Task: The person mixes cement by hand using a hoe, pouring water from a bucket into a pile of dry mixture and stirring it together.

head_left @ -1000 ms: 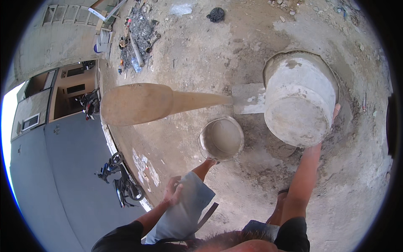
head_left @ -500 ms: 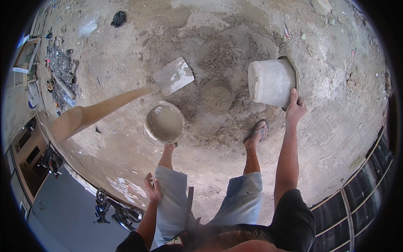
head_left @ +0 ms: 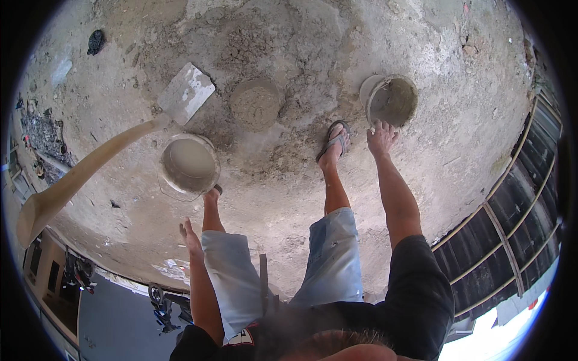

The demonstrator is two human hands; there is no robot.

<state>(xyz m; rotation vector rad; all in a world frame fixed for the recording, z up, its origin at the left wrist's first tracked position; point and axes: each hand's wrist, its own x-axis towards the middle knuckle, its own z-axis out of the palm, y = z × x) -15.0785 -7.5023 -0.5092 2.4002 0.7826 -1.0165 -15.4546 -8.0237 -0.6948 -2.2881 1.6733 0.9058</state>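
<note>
My right hand (head_left: 382, 139) is at the near edge of a grey bucket (head_left: 367, 93), fingers stretched out and apart; whether the fingertips touch it I cannot tell. The bucket's mouth faces up, and its inside is coated with grey residue. Beside my left knee hangs my left hand (head_left: 191, 237), holding nothing, with its fingers apart. A second bucket (head_left: 170, 176) with a wire handle stands near my left foot and contains cloudy grey-beige liquid. Left of it and beyond lies a hoe (head_left: 99, 155) with a thick wooden handle and a smeared metal blade.
Between the buckets, a round heap of grey-brown material (head_left: 256, 103) sits on rough dirt ground. My right foot in a flip-flop (head_left: 333, 141) is just left of the right bucket. A black bundle (head_left: 96, 42) lies far left, and dark roofing panels (head_left: 487, 259) border the right.
The right bucket, tipped sideways in my right hand before, now stands mouth up and my fingers have spread from its rim. My left hand has moved away from my thigh. The view has shifted right.
</note>
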